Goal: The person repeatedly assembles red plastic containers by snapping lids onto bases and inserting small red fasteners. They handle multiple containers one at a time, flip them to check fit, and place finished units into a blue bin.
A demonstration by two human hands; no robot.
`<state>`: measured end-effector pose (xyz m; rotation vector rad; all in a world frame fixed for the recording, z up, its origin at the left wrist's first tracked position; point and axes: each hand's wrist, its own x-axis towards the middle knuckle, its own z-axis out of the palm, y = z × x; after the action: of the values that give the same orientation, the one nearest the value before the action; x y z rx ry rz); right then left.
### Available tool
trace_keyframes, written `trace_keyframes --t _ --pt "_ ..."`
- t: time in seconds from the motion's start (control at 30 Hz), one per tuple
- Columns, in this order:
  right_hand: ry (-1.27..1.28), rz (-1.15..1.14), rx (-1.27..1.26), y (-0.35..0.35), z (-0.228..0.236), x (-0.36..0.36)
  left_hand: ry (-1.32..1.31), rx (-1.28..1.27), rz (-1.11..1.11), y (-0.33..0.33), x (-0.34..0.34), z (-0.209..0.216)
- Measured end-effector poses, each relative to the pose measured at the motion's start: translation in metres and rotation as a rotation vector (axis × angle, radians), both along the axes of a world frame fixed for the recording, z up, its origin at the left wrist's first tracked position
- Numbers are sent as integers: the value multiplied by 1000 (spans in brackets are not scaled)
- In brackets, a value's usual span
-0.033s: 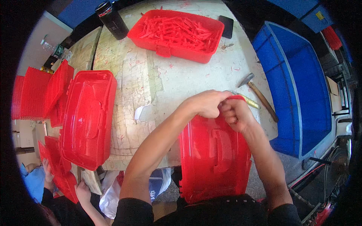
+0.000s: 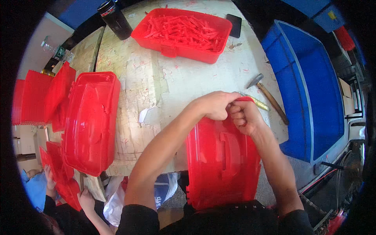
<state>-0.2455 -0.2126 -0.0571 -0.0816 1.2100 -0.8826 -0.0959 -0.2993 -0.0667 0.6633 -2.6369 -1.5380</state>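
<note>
A translucent red plastic box [image 2: 211, 164] lies in front of me, overhanging the near table edge, with a raised handle shape on its upward face. My left hand [image 2: 216, 105] is closed at its far end, thumb side against the other hand. Beside it my right hand [image 2: 246, 118] is curled into a fist around a small curved red plastic piece [image 2: 245, 99]. The fingers hide most of that piece, so I cannot tell whether it belongs to the box. Just beyond the right hand lies a yellow-handled tool [image 2: 260, 103], its tip partly covered.
A hammer [image 2: 272, 98] rests by a large blue crate [image 2: 299, 90] at right. Farther back stand a red box of red strips [image 2: 182, 58], a phone [image 2: 234, 26] and a black tumbler [image 2: 115, 21]. Another red box [image 2: 91, 129] and a co-worker's hands [image 2: 87, 200] are at left.
Both hands keep nearly the same grip and place at the red box's far end. The surroundings shift only slightly in the view.
</note>
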Motion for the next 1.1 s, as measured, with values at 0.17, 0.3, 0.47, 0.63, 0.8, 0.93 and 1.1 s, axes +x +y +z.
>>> trace_keyframes --t 0.17,0.3,0.47,0.63,0.8,0.93,1.1 --pt "-233 -185 7 4 -2 -4 98 -52 -32 -1 -5 2" --pt "160 -72 -30 5 -12 3 61 37 -32 -2 -8 -4" --pt "1244 135 -590 6 -32 23 183 -59 -33 -5 -10 -13" --pt "851 82 -462 15 -30 16 56 -49 -89 -10 -12 -10" --pt "1012 597 -413 8 1 -16 -73 -314 3 -5 -10 2" --pt "1943 796 -780 24 28 -24 -185 -525 16 4 -11 13" --pt "1638 662 -823 32 45 -45 -30 -383 89 1 -1 22"
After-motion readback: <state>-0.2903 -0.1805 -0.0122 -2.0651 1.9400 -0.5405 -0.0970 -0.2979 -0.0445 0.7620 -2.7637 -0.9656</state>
